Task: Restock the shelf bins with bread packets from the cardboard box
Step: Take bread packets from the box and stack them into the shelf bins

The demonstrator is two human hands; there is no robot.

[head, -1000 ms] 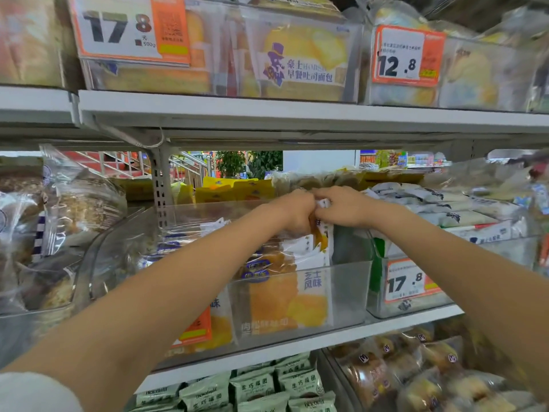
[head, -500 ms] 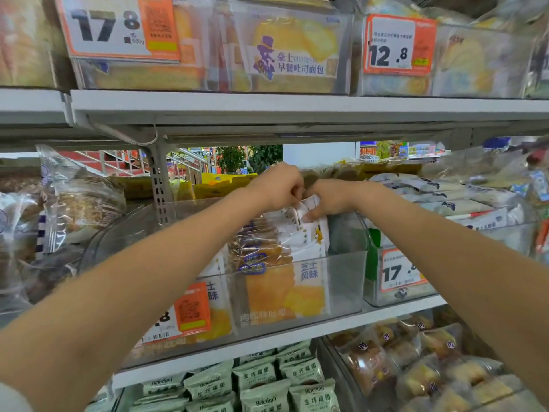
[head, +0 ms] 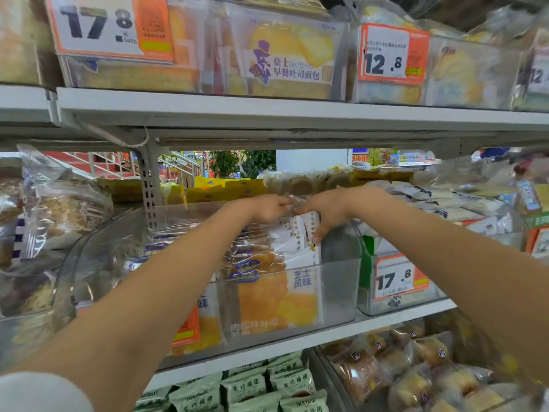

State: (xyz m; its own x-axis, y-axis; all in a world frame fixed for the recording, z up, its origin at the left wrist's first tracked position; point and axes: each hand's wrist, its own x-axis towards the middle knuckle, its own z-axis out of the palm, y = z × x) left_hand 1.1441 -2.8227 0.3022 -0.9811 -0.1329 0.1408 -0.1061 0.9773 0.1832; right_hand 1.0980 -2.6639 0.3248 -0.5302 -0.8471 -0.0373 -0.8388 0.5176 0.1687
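Both hands hold the top of a bread packet [head: 300, 233] in the clear bin [head: 341, 289] on the middle shelf. The left hand [head: 269, 208] pinches it. The right hand [head: 332, 208] wraps it. Push it down straight, gently.

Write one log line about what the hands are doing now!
left hand: pinches packet top | right hand: grips bread packet | place: clear bin, middle shelf | state: packet being settled

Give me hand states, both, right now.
Left hand: fingers pinch the clear top edge of the bread packet in the bin.
Right hand: fingers curled over the same packet's top.
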